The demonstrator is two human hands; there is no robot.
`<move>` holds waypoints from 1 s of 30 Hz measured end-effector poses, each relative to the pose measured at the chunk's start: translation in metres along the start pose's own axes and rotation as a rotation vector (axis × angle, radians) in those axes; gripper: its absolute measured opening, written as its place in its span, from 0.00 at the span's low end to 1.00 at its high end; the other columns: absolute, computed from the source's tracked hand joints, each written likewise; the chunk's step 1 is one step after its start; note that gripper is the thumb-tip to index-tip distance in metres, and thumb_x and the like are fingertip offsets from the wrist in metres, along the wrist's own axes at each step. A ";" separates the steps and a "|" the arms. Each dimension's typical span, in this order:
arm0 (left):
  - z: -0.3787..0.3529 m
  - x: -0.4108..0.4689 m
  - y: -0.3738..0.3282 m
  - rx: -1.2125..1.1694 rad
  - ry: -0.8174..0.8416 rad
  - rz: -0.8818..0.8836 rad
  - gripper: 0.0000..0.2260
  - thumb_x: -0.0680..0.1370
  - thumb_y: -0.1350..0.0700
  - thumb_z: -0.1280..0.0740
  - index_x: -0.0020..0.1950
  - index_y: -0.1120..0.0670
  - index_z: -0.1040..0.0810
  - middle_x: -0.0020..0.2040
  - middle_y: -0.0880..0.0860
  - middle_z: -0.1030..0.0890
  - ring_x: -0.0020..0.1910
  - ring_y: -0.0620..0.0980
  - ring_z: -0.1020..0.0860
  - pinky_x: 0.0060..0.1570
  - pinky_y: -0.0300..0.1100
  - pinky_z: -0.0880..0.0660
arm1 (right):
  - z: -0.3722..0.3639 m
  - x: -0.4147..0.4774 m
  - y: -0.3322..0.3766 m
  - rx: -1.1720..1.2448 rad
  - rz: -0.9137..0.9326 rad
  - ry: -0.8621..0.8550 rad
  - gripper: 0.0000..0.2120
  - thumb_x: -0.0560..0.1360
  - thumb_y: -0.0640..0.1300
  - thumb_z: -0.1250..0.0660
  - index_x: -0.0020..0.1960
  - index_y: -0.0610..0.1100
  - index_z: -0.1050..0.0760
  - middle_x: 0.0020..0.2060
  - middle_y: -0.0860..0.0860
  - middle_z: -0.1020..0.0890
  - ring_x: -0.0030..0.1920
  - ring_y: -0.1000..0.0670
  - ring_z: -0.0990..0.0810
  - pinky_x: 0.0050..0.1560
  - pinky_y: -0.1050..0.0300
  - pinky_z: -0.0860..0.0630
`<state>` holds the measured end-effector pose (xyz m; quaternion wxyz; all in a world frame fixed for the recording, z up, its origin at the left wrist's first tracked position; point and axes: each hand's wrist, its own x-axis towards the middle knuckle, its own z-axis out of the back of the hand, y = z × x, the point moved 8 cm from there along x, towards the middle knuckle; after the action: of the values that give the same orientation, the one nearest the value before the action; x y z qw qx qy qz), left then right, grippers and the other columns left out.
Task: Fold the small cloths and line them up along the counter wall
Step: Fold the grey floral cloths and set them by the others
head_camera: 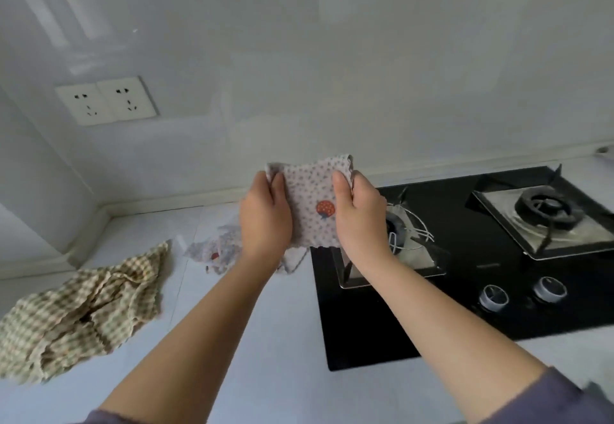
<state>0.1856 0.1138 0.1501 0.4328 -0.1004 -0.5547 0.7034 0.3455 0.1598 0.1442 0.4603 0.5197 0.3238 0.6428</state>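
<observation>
A person held a small white cloth dotted with grey flowers and one red mushroom (315, 204) up above the pale worktop (259, 324), the left hand (265, 221) and right hand (358, 214) each pinching a side edge, apparently to square the fold. A crumpled green checked cloth (83, 307) and a crumpled floral cloth (216, 251) lay unfolded, short of the wall.

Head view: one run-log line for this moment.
step: folding | left hand: grips floral cloth | right hand: grips same cloth | checked cloth: crumpled on counter | second floral cloth: crumpled
</observation>
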 end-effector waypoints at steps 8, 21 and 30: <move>-0.104 -0.078 -0.145 -0.138 0.051 -0.144 0.16 0.82 0.57 0.43 0.34 0.52 0.39 0.29 0.48 0.35 0.26 0.41 0.37 0.28 0.36 0.39 | 0.199 0.013 -0.006 0.009 -0.011 -0.071 0.15 0.81 0.48 0.42 0.36 0.47 0.32 0.26 0.52 0.31 0.26 0.58 0.32 0.28 0.66 0.35; -0.363 -0.194 -0.280 -0.302 0.257 -0.089 0.15 0.82 0.53 0.41 0.37 0.56 0.27 0.29 0.51 0.28 0.27 0.42 0.33 0.28 0.32 0.35 | 0.498 0.055 -0.111 -0.129 -0.073 -0.447 0.18 0.82 0.45 0.43 0.34 0.44 0.35 0.26 0.53 0.36 0.28 0.55 0.37 0.30 0.63 0.39; -0.607 -0.229 -0.325 -0.239 1.302 0.007 0.24 0.75 0.38 0.35 0.50 0.60 0.20 0.42 0.59 0.17 0.39 0.55 0.18 0.41 0.48 0.21 | 0.641 0.171 -0.212 -0.270 -0.210 -0.055 0.18 0.80 0.48 0.40 0.32 0.49 0.35 0.26 0.58 0.29 0.31 0.60 0.30 0.36 0.61 0.33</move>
<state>0.8628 0.3732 0.1333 0.6635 -0.5540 -0.2537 0.4342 1.0132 0.3564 0.1783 0.5991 0.4339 0.2744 0.6145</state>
